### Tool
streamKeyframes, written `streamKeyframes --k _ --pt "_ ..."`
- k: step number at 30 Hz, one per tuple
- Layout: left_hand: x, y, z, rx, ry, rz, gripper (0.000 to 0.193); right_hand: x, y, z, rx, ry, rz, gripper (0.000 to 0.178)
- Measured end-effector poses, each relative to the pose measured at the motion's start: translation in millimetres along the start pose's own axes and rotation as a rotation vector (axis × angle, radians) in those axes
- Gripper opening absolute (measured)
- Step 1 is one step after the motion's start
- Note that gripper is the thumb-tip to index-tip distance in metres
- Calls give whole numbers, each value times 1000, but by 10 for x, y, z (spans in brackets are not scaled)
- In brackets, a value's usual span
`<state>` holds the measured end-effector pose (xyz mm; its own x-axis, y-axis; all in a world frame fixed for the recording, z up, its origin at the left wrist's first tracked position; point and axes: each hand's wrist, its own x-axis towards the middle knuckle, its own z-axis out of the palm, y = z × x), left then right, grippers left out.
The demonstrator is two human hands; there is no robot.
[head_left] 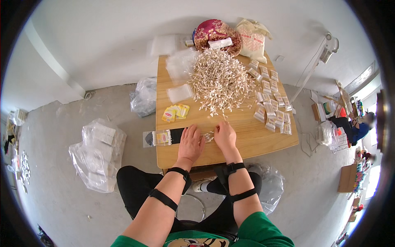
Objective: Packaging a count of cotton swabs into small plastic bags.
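Observation:
My left hand (191, 142) lies palm down with fingers stretched over a black strip (177, 135) and the left end of some cotton swabs (207, 136). To its left, a clear bag with a row of swabs and a yellow-white card (162, 138) reaches past the table's edge. My right hand (225, 136) is closed, its fingertips pinched at a cotton swab at the near edge of the big pile. The loose swabs lie between both hands. Ahead rises the large heap of cotton swabs (222, 80). Yellow and white cards (175, 112) are spread left of it.
Clear empty bags (180, 94) lie at the wooden table's left side. Packed swab bundles (271, 109) cover its right side. A patterned red cloth (216, 33) and a cream sack (252, 39) stand behind. Plastic-wrapped white packs (103, 142) sit on the floor.

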<state>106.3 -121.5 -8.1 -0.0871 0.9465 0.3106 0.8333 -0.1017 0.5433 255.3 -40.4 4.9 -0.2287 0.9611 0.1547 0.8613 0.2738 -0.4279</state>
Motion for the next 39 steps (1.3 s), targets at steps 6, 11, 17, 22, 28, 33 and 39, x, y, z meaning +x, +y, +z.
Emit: streamKeyframes --k 6,11,17,22,28,33,39 --pt "7 42 -1 56 -5 10 45 1 75 -61 34 318 26 11" --pt "0 50 -18 73 -50 -9 43 6 230 -90 -46 210 121 10" --pt "12 56 -36 -13 -67 -32 38 -12 184 -40 93 174 -32 8" --pt "-15 -6 28 55 19 -47 44 63 -61 -4 174 -61 -219 10" --pt "15 -11 104 108 -14 0 42 -117 108 35 247 221 -230 19" --pt "-1 -60 61 10 -8 10 35 -375 69 -28 23 86 -356 51" --pt "-24 -67 85 -136 97 46 41 -415 -4 -27 -148 -26 -399 64"
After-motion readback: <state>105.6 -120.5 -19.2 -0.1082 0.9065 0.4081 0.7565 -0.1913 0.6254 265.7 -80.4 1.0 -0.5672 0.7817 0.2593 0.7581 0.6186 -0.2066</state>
